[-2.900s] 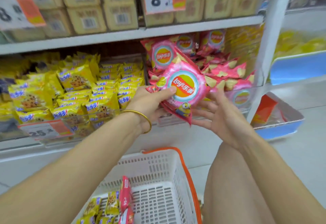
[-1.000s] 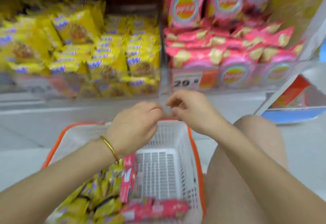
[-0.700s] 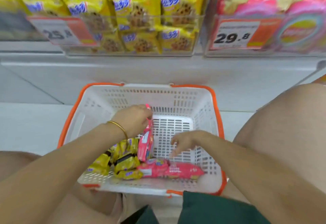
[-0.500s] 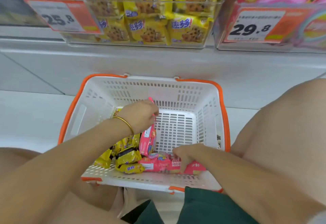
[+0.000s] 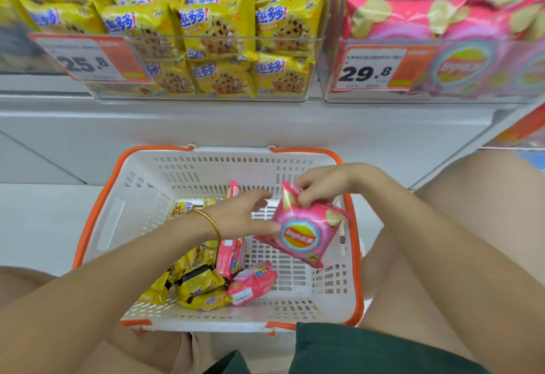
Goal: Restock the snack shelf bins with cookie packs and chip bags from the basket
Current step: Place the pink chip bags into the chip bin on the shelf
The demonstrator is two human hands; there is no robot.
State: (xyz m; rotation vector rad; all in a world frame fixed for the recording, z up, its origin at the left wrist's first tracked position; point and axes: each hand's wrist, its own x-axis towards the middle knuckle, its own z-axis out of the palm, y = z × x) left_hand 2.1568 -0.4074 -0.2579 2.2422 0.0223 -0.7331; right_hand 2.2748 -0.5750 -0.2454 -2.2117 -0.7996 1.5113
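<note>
Just above the basket, right hand fingers pinch the pink chip bag, straight left hand fingers touching it.

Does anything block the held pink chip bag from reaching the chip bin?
Nothing visible. The right hand pinches the chip bag above the basket, left hand touching it; open air leads to the chip bin, over its clear front wall.

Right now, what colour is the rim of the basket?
Orange, around white latticed walls; the basket rim shows best in the head view.
</note>
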